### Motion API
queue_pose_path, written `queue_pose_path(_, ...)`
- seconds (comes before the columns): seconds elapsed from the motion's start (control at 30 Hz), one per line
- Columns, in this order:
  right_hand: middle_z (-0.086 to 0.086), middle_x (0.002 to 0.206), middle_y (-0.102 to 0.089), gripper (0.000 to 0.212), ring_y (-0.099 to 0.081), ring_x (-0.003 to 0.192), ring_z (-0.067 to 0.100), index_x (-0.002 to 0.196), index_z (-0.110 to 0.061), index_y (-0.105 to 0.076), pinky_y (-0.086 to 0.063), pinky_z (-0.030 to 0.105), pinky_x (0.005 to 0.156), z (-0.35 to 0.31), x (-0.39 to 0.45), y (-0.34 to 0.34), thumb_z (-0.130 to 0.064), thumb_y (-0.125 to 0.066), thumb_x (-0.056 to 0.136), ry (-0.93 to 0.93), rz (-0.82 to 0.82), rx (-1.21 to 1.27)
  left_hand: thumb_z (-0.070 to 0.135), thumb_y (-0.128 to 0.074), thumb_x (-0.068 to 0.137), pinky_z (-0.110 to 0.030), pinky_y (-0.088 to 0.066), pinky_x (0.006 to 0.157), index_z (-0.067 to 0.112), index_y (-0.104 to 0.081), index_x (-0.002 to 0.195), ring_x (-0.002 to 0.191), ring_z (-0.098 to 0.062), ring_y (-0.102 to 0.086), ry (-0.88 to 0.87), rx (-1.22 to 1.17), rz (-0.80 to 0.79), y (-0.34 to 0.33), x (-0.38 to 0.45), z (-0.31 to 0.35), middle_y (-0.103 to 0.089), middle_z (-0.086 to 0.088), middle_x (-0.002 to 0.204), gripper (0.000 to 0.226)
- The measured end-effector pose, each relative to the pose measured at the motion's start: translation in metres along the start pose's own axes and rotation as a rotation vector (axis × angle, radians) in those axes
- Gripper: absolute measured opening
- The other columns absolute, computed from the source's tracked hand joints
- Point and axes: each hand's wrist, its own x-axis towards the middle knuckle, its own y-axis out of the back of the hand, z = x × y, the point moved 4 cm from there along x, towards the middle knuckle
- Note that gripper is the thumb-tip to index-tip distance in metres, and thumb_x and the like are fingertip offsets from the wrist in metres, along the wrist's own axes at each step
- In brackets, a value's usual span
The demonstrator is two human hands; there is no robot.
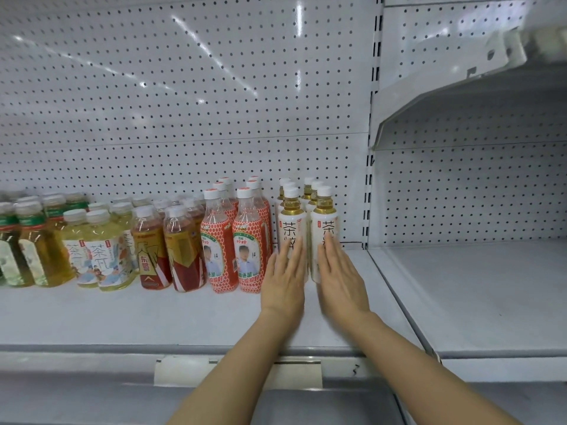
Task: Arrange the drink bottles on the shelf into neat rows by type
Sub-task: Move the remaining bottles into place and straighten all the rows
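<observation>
Six white-labelled tea bottles (291,231) in two rows, flat left hand (283,282) and right hand (340,279) pressing them.

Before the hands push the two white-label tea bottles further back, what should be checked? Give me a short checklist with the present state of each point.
1. Left hand flat on the left white-label bottle: ok, fingers straight against its front.
2. Right hand flat on the right white-label bottle: ok.
3. Both front bottles upright: ok.
4. Same type lined up behind them: ok, matching white caps show in two rows.
5. Free room behind the rows up to the back panel: cannot tell, hidden by the bottles.
6. Front in line with the red-label bottles: cannot tell, the hands cover the bottle bases.
</observation>
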Motion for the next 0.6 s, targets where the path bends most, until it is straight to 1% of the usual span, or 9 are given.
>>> queue_pose_path(0.07, 0.011, 0.154, 0.025, 0.095, 0.019, 0.144, 0.021, 0.145, -0.006, 0.018, 0.001, 0.034, 0.12, -0.009, -0.004, 0.006, 0.001, -0.056, 0.086, 0.021, 0.0, 0.011, 0.031, -0.033, 0.105, -0.043, 0.009, 0.121, 0.013, 0.028, 0.15, 0.147, -0.026, 0.027, -0.005, 0.012, -0.019, 0.004, -0.006, -0.005, 0.038, -0.006, 0.155, 0.078)
queue_pose_path(0.13, 0.009, 0.157, 0.02, 0.098, 0.015, 0.146, 0.022, 0.145, -0.01, 0.019, -0.004, 0.037, 0.121, -0.022, -0.007, 0.01, 0.001, -0.058, 0.085, 0.034, 0.009, 0.043, 0.032, -0.034, 0.104, -0.045, 0.011, 0.122, 0.012, 0.026, 0.151, 0.146, -0.028, 0.029, -0.007, 0.042, 0.005, 0.007, -0.017, -0.015, 0.037, -0.008, 0.155, 0.078)
queue_pose_path(0.2, 0.011, 0.16, 0.003, 0.093, 0.004, 0.147, 0.025, 0.15, -0.009, 0.003, -0.009, 0.042, 0.12, -0.038, -0.005, 0.013, 0.004, -0.06, 0.082, 0.062, 0.082, 0.089, 0.03, -0.038, 0.103, -0.046, 0.006, 0.123, 0.012, 0.02, 0.153, 0.147, -0.03, 0.026, -0.005, 0.03, 0.11, 0.011, -0.028, -0.031, 0.03, -0.009, 0.159, 0.079)
queue_pose_path(0.27, 0.012, 0.159, -0.01, 0.084, -0.008, 0.147, 0.029, 0.15, -0.007, -0.014, -0.007, 0.04, 0.117, -0.059, 0.001, 0.015, 0.009, -0.058, 0.081, 0.11, 0.163, 0.116, 0.024, -0.043, 0.099, -0.046, -0.006, 0.124, 0.012, 0.005, 0.157, 0.151, -0.029, 0.013, 0.005, -0.018, 0.229, 0.018, -0.038, -0.053, 0.014, -0.009, 0.164, 0.077)
queue_pose_path(0.4, 0.005, 0.159, 0.016, 0.092, 0.007, 0.148, 0.025, 0.151, -0.014, 0.009, -0.002, 0.033, 0.117, -0.097, 0.02, 0.009, 0.009, -0.051, 0.085, 0.132, 0.126, 0.237, 0.011, -0.031, 0.089, -0.045, -0.02, 0.122, 0.008, -0.012, 0.158, 0.153, -0.03, -0.004, 0.028, -0.026, 0.359, 0.026, -0.05, -0.107, -0.004, -0.011, 0.166, 0.072)
queue_pose_path(0.43, 0.004, 0.159, 0.018, 0.098, 0.006, 0.148, 0.025, 0.151, -0.015, 0.012, -0.006, 0.034, 0.116, -0.105, 0.024, 0.007, 0.009, -0.055, 0.084, 0.124, 0.131, 0.254, 0.01, -0.025, 0.089, -0.044, -0.018, 0.122, 0.007, -0.009, 0.158, 0.153, -0.03, -0.001, 0.04, -0.028, 0.36, 0.026, -0.052, -0.121, -0.001, -0.011, 0.166, 0.071)
queue_pose_path(0.5, 0.002, 0.158, 0.022, 0.107, 0.004, 0.148, 0.027, 0.15, -0.019, 0.017, -0.026, 0.038, 0.114, -0.118, 0.031, 0.0, 0.007, -0.061, 0.081, 0.099, 0.11, 0.296, 0.006, -0.018, 0.088, -0.043, -0.01, 0.124, 0.007, 0.005, 0.157, 0.152, -0.027, 0.01, 0.043, -0.032, 0.336, 0.02, -0.053, -0.144, 0.012, -0.01, 0.165, 0.072)
queue_pose_path(0.57, 0.002, 0.157, 0.028, 0.119, -0.002, 0.147, 0.027, 0.149, -0.021, 0.021, -0.046, 0.038, 0.1, -0.126, 0.036, -0.005, -0.001, -0.071, 0.078, 0.04, 0.068, 0.34, 0.001, -0.021, 0.087, -0.042, -0.001, 0.124, 0.007, 0.019, 0.154, 0.15, -0.025, 0.021, 0.028, -0.037, 0.291, 0.011, -0.052, -0.161, 0.027, -0.01, 0.161, 0.078)
queue_pose_path(0.6, 0.002, 0.157, 0.028, 0.124, -0.007, 0.147, 0.027, 0.148, -0.021, 0.023, -0.051, 0.038, 0.093, -0.126, 0.039, -0.007, -0.005, -0.076, 0.075, -0.005, 0.062, 0.368, 0.0, -0.027, 0.088, -0.041, 0.003, 0.124, 0.007, 0.024, 0.152, 0.149, -0.025, 0.024, 0.019, -0.041, 0.294, 0.007, -0.049, -0.167, 0.031, -0.01, 0.16, 0.082)
